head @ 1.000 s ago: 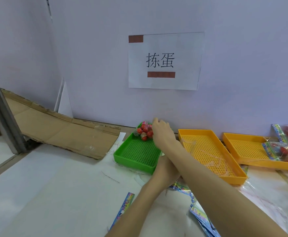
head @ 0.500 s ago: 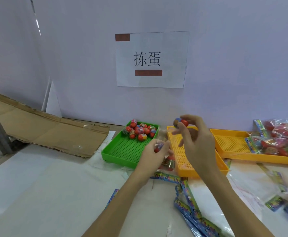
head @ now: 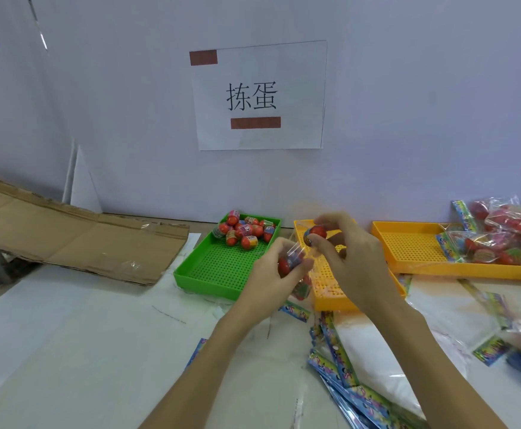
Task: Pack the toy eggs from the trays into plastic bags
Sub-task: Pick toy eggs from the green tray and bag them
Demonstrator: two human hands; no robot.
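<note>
Trays sat along the desk's far edge, the green perforated plastic tray [head: 222, 274] keeping red toy eggs [head: 243, 232] in its far corner, while the left hand [head: 273, 278] gripped a clear plastic bag [head: 293, 261] and the right hand [head: 356, 264] pinched one red egg [head: 315, 234].

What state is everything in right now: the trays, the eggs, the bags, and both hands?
Green tray: holds a heap of toy eggs at its far end.
Middle orange tray: no eggs visible.
Far orange tray: filled bags overlap it.
Left hand: grips an open bag.
Right hand: pinches one egg.
</note>
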